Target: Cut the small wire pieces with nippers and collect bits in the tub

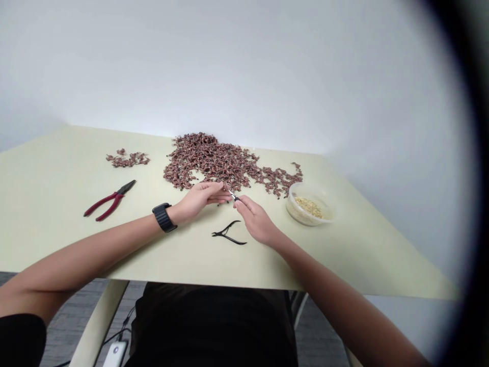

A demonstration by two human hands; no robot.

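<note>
The small part point(232, 194) is a thin, pale, pin-like piece with a dark end, too small to identify further. It is pinched between the fingertips of the left hand point(200, 200) and the right hand point(255, 220), tilted, just above the tabletop. The large pile point(221, 163) of small reddish-brown pieces lies directly beyond both hands, its near edge just beside the left fingertips. It spreads loosely and unevenly, trailing off past the right hand toward the far right.
</note>
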